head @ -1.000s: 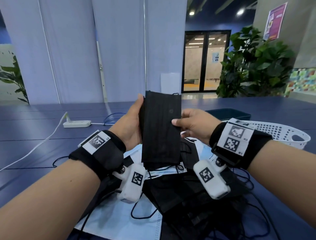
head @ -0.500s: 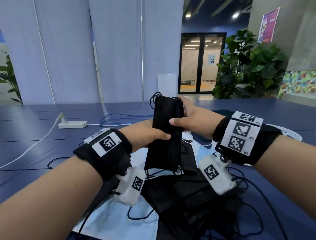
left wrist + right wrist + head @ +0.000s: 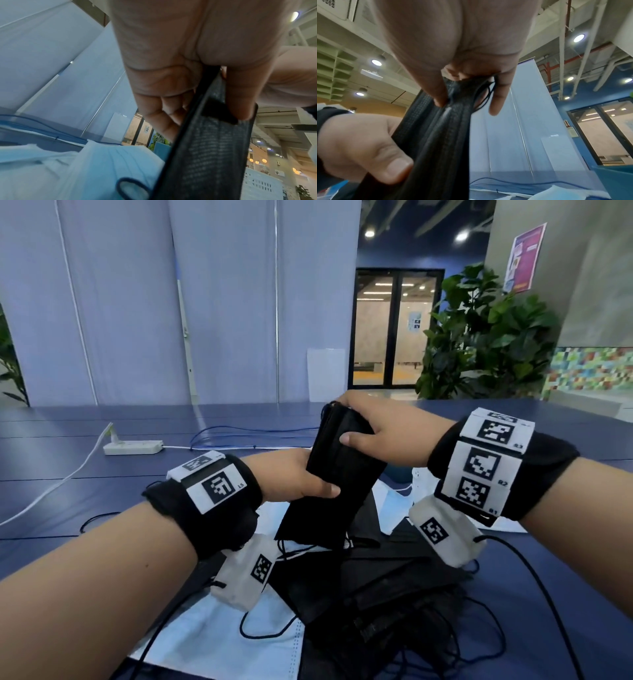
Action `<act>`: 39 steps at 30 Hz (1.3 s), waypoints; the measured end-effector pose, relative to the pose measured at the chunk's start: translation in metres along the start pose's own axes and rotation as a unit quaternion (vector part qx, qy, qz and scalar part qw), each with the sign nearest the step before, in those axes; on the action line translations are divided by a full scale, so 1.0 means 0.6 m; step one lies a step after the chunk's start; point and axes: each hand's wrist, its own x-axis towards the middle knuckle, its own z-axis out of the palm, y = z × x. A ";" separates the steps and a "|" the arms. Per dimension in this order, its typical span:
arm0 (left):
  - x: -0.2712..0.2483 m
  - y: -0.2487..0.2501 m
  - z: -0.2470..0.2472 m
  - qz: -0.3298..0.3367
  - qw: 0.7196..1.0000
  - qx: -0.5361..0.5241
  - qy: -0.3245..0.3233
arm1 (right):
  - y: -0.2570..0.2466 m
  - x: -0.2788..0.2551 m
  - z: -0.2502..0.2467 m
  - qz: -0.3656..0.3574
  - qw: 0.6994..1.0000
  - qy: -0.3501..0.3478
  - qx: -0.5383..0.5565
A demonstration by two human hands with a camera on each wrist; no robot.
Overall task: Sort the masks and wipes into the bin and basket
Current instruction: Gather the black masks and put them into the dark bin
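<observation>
A folded black mask [image 3: 342,474] is held up over the table, tilted with its top end to the right. My left hand [image 3: 322,487] grips its middle, thumb across the front. My right hand [image 3: 352,422] pinches its top end, ear loops bunched under the fingers. The left wrist view shows my left hand [image 3: 197,94] clamped on the black mask [image 3: 211,148]; the right wrist view shows my right hand [image 3: 467,94] on the mask [image 3: 436,135]. Below lie a pile of black masks [image 3: 394,594] and light blue masks [image 3: 222,638].
A white perforated basket [image 3: 262,185] and a teal bin [image 3: 614,180] stand to the right, hidden behind my right arm in the head view. A white power strip [image 3: 133,447] and a blue cable [image 3: 239,433] lie on the far left of the blue table [image 3: 68,491].
The black mask went from spread flat to folded narrow. My right hand moved up to its top end and my left thumb closed over the front; the mask now tilts right.
</observation>
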 end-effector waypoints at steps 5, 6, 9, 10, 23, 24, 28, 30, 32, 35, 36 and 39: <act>-0.001 0.007 -0.022 0.022 0.993 -0.067 0.093 | 0.026 0.010 -0.031 0.019 0.981 0.150 0.119; -0.003 0.009 -0.029 0.034 0.986 -0.098 0.128 | 0.033 0.010 -0.041 0.034 0.968 0.198 0.152; -0.016 0.006 -0.056 0.061 0.929 -0.287 0.225 | 0.060 -0.006 -0.056 0.152 0.963 0.160 0.155; -0.023 0.001 -0.065 0.064 0.911 -0.328 0.242 | 0.070 -0.015 -0.051 0.199 0.967 0.077 0.137; -0.040 -0.093 -0.059 -0.034 0.840 -0.495 0.221 | 0.106 -0.001 0.135 0.407 0.836 -0.206 0.305; -0.041 -0.095 -0.062 -0.034 0.838 -0.498 0.221 | 0.103 0.003 0.139 0.412 0.840 -0.211 0.283; -0.045 -0.102 -0.070 -0.043 0.839 -0.497 0.218 | 0.103 0.011 0.143 0.392 0.877 -0.233 0.149; -0.047 -0.103 -0.068 -0.050 0.847 -0.487 0.210 | 0.108 0.015 0.142 0.387 0.873 -0.236 0.178; -0.050 -0.103 -0.067 -0.057 0.850 -0.482 0.203 | 0.105 0.015 0.125 0.375 0.875 -0.212 0.221; -0.052 -0.099 -0.069 -0.058 0.851 -0.486 0.192 | 0.100 0.013 0.070 0.329 0.916 -0.103 0.207; -0.052 -0.095 -0.069 -0.058 0.848 -0.490 0.190 | 0.100 0.012 0.048 0.309 0.930 -0.049 0.191; -0.048 -0.075 -0.070 -0.049 0.850 -0.494 0.178 | 0.097 0.008 -0.011 0.262 0.936 0.120 0.203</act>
